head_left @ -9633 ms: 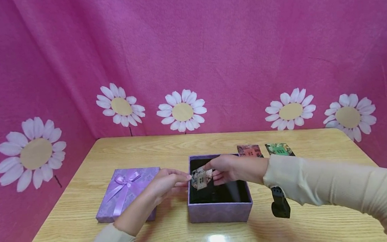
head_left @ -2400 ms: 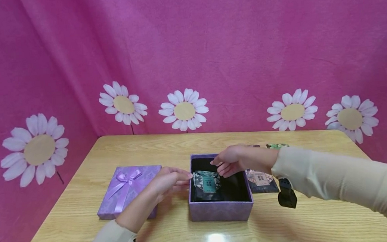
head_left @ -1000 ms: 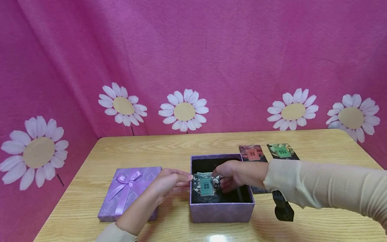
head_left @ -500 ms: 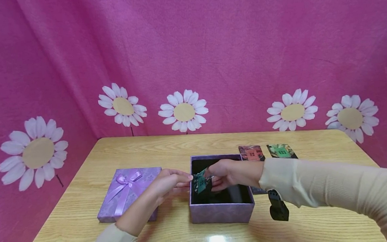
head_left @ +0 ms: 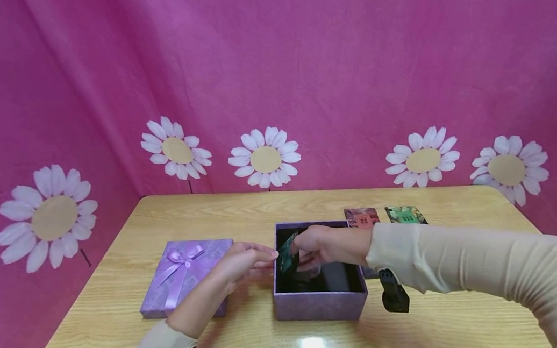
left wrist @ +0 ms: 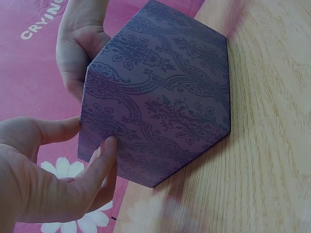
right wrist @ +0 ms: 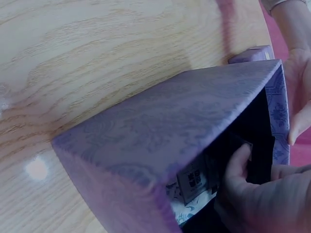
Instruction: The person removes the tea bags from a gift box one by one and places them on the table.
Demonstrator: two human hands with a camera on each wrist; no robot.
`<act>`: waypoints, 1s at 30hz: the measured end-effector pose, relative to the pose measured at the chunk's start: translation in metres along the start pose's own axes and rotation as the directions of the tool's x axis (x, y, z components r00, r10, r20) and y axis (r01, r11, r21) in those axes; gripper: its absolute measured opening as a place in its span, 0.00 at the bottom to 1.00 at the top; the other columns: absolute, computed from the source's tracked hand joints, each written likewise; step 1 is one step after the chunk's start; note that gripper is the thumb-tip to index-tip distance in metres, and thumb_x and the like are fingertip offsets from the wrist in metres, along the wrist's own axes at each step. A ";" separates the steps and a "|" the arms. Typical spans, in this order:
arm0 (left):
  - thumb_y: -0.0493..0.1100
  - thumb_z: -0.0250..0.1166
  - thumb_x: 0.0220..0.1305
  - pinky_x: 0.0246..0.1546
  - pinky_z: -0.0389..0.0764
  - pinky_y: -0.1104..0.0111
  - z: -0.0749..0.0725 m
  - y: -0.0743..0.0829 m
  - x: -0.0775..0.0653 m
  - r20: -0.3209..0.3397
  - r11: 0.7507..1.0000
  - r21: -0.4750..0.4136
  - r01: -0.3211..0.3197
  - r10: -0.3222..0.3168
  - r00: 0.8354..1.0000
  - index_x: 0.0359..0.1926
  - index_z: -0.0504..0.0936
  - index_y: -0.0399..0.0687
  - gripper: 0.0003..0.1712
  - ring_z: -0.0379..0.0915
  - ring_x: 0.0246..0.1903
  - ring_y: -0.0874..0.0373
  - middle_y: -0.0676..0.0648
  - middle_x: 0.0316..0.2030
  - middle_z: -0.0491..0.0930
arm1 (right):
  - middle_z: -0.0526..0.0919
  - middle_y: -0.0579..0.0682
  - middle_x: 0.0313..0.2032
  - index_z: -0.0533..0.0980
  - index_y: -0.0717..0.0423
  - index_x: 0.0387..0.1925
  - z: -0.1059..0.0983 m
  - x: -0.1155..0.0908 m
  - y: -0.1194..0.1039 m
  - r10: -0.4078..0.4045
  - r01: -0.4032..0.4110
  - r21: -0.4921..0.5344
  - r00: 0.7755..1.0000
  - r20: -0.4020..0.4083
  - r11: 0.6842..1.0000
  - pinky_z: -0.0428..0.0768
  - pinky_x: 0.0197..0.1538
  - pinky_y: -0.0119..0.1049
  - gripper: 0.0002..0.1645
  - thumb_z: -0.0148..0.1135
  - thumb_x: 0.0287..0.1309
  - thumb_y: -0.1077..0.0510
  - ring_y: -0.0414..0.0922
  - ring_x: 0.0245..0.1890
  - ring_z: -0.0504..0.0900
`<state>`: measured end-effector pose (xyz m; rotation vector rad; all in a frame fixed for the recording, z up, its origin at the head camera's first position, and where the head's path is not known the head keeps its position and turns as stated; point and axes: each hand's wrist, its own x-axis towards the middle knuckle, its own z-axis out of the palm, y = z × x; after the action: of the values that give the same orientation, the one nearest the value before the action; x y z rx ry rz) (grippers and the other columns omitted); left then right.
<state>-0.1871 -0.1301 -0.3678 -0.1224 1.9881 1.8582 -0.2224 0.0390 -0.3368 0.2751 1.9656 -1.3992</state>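
Note:
My right hand (head_left: 315, 247) reaches into an uncovered purple patterned box (head_left: 319, 306) and pinches a dark flat packet (head_left: 288, 257) with a teal label. The packet is tilted near the left wall, its label turned nearly edge-on. In the right wrist view, another printed packet (right wrist: 192, 180) with a pale label lies deeper inside. My left hand (head_left: 248, 259) holds the box's left wall, thumb at the rim and fingertips against the outside, as the left wrist view shows. My right palm and fingers partly hide the box's interior.
A purple lid (head_left: 188, 274) with a ribbon bow lies left of the box. Behind the box to the right are a red-labelled packet (head_left: 362, 216) and a green-labelled packet (head_left: 406, 214). My right forearm partly covers a further packet (head_left: 370, 272) beside the box. All rest on a wooden table (head_left: 242, 203).
Over the last second my right hand shifts left, and the teal-labelled packet tips from facing up to nearly edge-on. Earlier it held a pale-labelled packet, later seen right of the box.

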 end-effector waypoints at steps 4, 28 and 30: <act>0.36 0.61 0.62 0.46 0.86 0.66 -0.001 0.003 0.000 0.005 1.000 -0.009 -0.007 0.007 1.000 0.49 0.76 0.23 0.19 0.81 0.34 0.63 0.47 0.35 0.85 | 0.75 0.50 0.25 0.72 0.71 0.47 -0.004 -0.004 -0.004 -0.017 0.017 -0.023 1.000 0.008 1.000 0.82 0.58 0.47 0.13 0.51 0.61 0.70 0.41 0.28 0.76; 0.35 0.62 0.61 0.43 0.86 0.68 0.002 0.002 -0.002 -0.028 1.000 0.020 0.000 0.001 1.000 0.47 0.78 0.25 0.17 0.81 0.33 0.64 0.47 0.33 0.85 | 0.83 0.62 0.45 0.70 0.74 0.53 -0.026 -0.034 0.006 -0.097 0.098 -0.079 0.995 0.009 0.992 0.83 0.55 0.48 0.19 0.52 0.63 0.66 0.44 0.37 0.84; 0.36 0.62 0.61 0.44 0.86 0.67 0.002 0.001 -0.003 -0.026 1.000 0.022 -0.001 0.002 1.000 0.47 0.78 0.25 0.17 0.81 0.34 0.63 0.45 0.35 0.86 | 0.83 0.58 0.40 0.70 0.74 0.52 -0.029 -0.036 0.009 -0.107 0.107 -0.078 0.994 0.012 0.991 0.84 0.53 0.47 0.18 0.52 0.63 0.66 0.42 0.34 0.83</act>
<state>-0.1848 -0.1286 -0.3656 -0.1391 2.0255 1.8442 -0.2031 0.0764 -0.3147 0.1297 2.0499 -1.3838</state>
